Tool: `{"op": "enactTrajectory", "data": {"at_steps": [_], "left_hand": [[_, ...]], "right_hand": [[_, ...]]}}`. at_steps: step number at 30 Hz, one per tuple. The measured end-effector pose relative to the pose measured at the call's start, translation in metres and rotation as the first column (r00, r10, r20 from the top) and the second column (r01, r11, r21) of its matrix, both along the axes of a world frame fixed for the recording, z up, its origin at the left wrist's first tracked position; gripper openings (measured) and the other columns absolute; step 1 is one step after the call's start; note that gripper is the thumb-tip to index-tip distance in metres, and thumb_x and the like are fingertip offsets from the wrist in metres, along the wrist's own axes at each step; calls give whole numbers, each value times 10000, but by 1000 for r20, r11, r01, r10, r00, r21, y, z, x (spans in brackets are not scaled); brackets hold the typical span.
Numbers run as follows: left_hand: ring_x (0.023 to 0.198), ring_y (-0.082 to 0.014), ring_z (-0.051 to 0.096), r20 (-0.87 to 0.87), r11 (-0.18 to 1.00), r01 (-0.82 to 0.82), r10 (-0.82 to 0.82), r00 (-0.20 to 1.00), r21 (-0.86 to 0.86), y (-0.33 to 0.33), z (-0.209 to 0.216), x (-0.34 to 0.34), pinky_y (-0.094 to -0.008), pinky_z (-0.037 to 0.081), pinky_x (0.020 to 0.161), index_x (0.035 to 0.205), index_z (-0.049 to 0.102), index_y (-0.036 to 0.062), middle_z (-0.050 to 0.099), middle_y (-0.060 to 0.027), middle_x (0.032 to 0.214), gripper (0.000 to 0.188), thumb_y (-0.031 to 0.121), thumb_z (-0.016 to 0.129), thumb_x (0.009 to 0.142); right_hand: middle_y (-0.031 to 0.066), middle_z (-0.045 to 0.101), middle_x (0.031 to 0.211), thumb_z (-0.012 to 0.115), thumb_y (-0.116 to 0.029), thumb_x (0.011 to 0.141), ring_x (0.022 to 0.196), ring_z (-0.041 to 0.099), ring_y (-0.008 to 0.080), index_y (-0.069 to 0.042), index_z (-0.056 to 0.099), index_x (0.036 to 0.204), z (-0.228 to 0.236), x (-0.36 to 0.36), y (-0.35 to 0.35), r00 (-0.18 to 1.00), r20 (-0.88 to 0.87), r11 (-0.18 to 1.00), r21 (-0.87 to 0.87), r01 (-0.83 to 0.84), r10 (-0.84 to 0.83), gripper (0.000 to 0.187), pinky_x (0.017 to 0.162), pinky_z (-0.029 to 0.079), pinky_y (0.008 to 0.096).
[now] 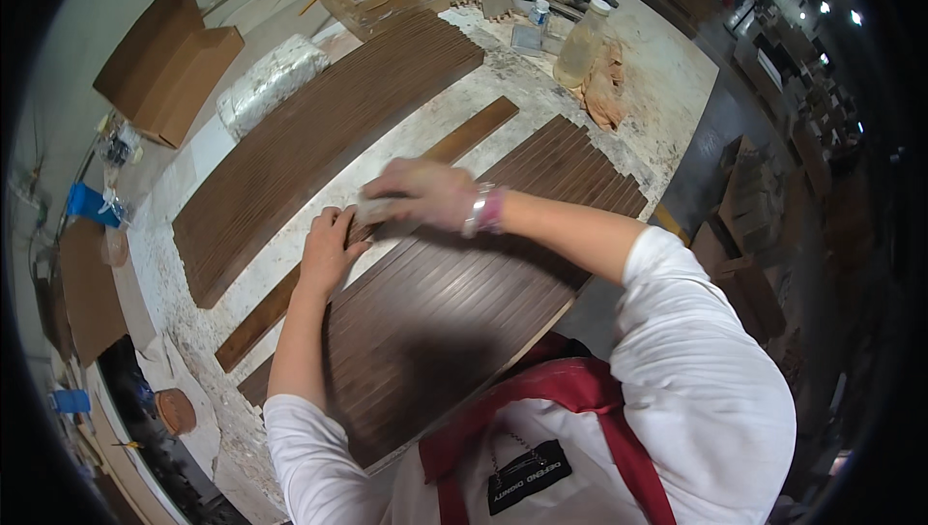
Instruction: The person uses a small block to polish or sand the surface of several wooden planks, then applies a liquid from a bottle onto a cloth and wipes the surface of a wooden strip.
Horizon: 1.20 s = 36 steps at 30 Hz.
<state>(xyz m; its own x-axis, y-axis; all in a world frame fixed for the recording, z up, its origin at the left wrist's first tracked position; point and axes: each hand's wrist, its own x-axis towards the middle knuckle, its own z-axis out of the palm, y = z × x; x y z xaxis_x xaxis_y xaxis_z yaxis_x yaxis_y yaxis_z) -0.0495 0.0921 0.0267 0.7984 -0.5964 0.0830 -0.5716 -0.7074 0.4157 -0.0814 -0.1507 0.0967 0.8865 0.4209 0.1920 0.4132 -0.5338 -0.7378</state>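
A single long brown wooden strip (474, 131) lies diagonally on the worktable, between two groups of dark strips. My left hand (331, 247) is closed over its middle, fingers on the far side and thumb on the near side. Just to the right, my right hand (425, 192) is closed and smeared by motion, pressing a pale pad (385, 209) onto the same strip. What the pad is made of cannot be made out. Nearest me is a wide layer of dark strips (435, 293) laid side by side. Beyond the single strip sits a long stack of strips (319, 153).
The pale, stained worktable (667, 71) carries an open cardboard box (174, 71), a plastic-wrapped bundle (273, 85), a wooden box of odds and ends (387, 3) and a cloudy jar (582, 46). A crumpled tan cloth (605, 90) lies beside the jar. A blue cup (92, 204) stands at left.
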Motion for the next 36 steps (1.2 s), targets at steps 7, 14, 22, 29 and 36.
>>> {"op": "enactTrajectory", "data": {"at_steps": [7,14,22,29,36], "left_hand": [[1037,-275,573,-487,986,-75,-6,873,-147,-17,30,7,-346,433,924,1194,611,-6,602,-153,1119,397,242,655,888],[1296,-343,428,-363,997,74,-62,930,19,-46,34,16,-405,333,1086,1281,562,30,491,-175,1362,515,361,634,894],[1375,-366,300,231,935,-159,87,969,317,-53,-9,37,-541,247,1101,1441,350,76,325,-153,1496,729,458,598,872],[1204,-358,438,190,963,-222,192,963,152,-56,-21,57,-494,341,1010,1385,461,128,460,-148,1333,520,334,565,920],[1166,-325,438,175,930,-310,278,944,198,-61,-27,54,-464,337,1001,1415,448,202,459,-148,1272,519,315,576,925]], "right_hand": [[116,597,1246,623,-461,857,1141,555,216,-45,593,1243,2,-12,-178,901,-301,810,410,419,-313,569,1006,416,302],[42,635,1111,622,-221,895,940,562,101,-23,588,1227,-45,18,-261,807,-488,477,651,590,-332,388,765,461,241],[62,645,974,653,-192,874,823,570,114,-5,600,1189,-70,98,-279,721,-516,480,538,692,-462,370,715,451,227],[156,572,1295,589,-533,850,1150,560,353,-121,625,1214,-72,186,-276,705,-62,688,-291,664,-707,552,984,433,401],[134,648,1176,586,-465,863,1080,616,299,-154,645,1182,-61,156,-263,775,-126,741,-421,523,-619,449,933,471,394]]}}
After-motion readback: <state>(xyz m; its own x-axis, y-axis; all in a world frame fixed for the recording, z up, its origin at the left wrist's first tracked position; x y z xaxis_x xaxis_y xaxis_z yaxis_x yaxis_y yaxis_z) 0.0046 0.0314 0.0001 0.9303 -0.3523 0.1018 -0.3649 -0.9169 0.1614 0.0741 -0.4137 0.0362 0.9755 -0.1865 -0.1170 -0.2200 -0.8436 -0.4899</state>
